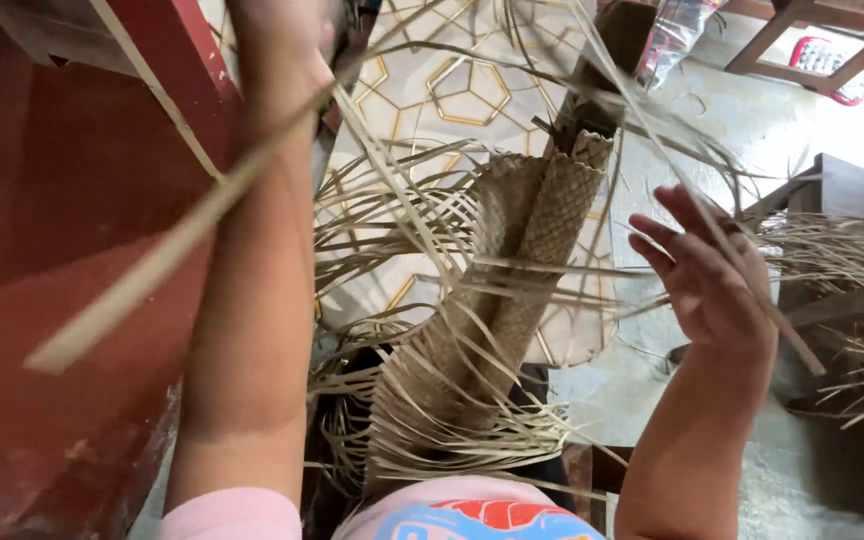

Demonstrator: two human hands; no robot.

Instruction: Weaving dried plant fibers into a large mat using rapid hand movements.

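Note:
A long, partly woven mat of dry palm-leaf strips [512, 260] hangs over my lap, with loose strips fanning out from both of its edges. My left arm reaches up, and my left hand [282, 40] sits at the top edge, closed around thin strips. One blurred strip [152, 265] runs from it down to the lower left. On the other side of the weave, my right hand [712, 275] is raised with its fingers apart. A single long strip [652, 130] slants across those fingers, and I cannot see a firm grip on it.
A dark red wooden surface [62, 200] fills the left side. Under the weave lies a floor covering with a gold hexagon pattern [452, 90]. Wooden furniture with more loose strips [842, 260] stands at the right, and a clear plastic bag [677, 30] lies at the top.

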